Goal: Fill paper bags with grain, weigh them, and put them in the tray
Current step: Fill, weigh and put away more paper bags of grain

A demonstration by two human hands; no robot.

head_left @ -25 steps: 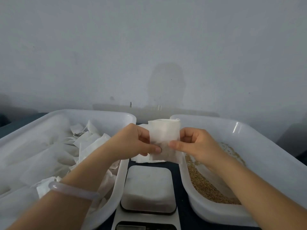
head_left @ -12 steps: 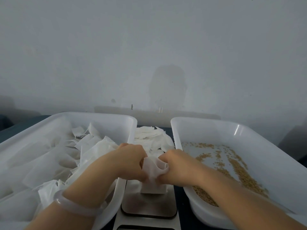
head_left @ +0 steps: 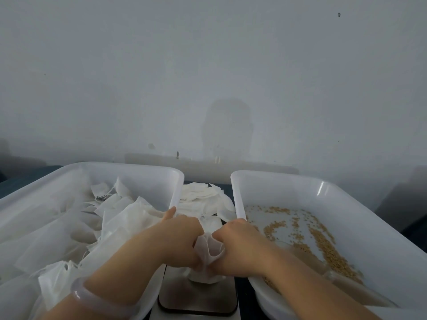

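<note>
A small white paper bag (head_left: 209,250) stands on the steel plate of the scale (head_left: 196,299). Its mouth is pulled open and crumpled, pinched on one side by the left hand (head_left: 180,241) and on the other by the right hand (head_left: 240,248). What it contains is hidden. The scale sits between two translucent white trays. The left tray (head_left: 138,168) holds a loose heap of white bags (head_left: 120,218) lying at all angles. The right tray (head_left: 288,181) holds tan grain (head_left: 325,248), thin over its floor and thicker toward the near end. A stack of flat bags (head_left: 203,199) lies between the trays, beyond the scale.
</note>
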